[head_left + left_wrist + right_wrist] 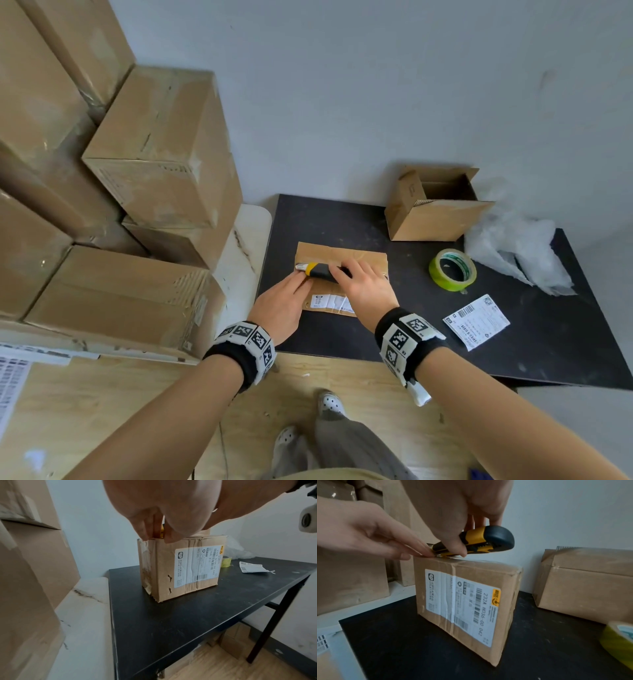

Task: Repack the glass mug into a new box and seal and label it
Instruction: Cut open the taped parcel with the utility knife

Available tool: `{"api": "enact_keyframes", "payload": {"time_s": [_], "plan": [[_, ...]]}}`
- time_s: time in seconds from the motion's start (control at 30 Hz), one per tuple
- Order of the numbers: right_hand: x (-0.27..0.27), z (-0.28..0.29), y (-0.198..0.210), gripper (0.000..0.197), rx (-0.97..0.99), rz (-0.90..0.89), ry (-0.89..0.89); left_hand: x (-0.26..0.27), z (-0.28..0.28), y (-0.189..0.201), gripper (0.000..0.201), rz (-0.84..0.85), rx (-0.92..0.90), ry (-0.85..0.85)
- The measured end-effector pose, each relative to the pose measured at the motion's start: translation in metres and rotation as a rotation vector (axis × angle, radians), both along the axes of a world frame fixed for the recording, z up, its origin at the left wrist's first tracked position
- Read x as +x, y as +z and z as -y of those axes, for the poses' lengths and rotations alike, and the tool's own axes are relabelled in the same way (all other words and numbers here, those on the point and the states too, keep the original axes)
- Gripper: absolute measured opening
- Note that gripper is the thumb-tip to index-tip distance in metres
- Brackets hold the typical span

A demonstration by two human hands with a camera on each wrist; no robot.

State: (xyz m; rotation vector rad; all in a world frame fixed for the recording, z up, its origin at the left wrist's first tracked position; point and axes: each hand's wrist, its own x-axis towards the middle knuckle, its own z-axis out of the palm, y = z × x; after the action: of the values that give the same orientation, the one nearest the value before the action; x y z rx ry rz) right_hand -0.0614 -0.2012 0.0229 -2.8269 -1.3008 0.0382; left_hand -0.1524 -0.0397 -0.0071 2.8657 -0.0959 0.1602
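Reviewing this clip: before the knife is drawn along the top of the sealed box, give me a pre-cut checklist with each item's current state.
1. Utility knife gripped by the right hand: ok.
2. Knife tip at the top edge of the old labelled box: ok.
3. Left hand steadying the box: ok, its fingers touch the top edge.
4. Left fingers clear of the blade path: not ok, they sit right beside the tip.
5. Blade extended: cannot tell, tip hidden.
6. New open box, green tape roll and loose label ready on the black table: ok.
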Motion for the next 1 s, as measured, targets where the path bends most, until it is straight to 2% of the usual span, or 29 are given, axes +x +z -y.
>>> {"api": "enact_keyframes", "payload": {"time_s": [0.13,0.27,0.4,0.57,0.87,1.0], "plan": [[-0.005,0.004,-0.006,0.082,0.068,0.021,-0.004,-0.004,0.001,-0.004,0.067,0.003,0.092,-0.004],[-0.008,0.008,-0.007,0.078,0.082,0.049,0.009,-0.007,0.002,-0.007,0.069,0.039,0.153,-0.008],[-0.011,0.005,-0.006,0.077,0.102,0.063,-0.002,-0.008,0.003,-0.008,0.07,0.026,0.155,0.011],[-0.011,-0.002,-0.007,0.076,0.089,0.107,0.011,-0.009,0.002,-0.011,0.067,-0.07,0.128,0.033],[-0.008,-0.002,-0.01,0.064,0.029,0.251,0.059,-0.009,0.005,-0.007,0.069,-0.017,0.1,0.041],[-0.008,-0.002,-0.011,0.062,-0.008,0.301,0.067,-0.009,0.005,-0.004,0.066,-0.055,0.087,0.062]]}}
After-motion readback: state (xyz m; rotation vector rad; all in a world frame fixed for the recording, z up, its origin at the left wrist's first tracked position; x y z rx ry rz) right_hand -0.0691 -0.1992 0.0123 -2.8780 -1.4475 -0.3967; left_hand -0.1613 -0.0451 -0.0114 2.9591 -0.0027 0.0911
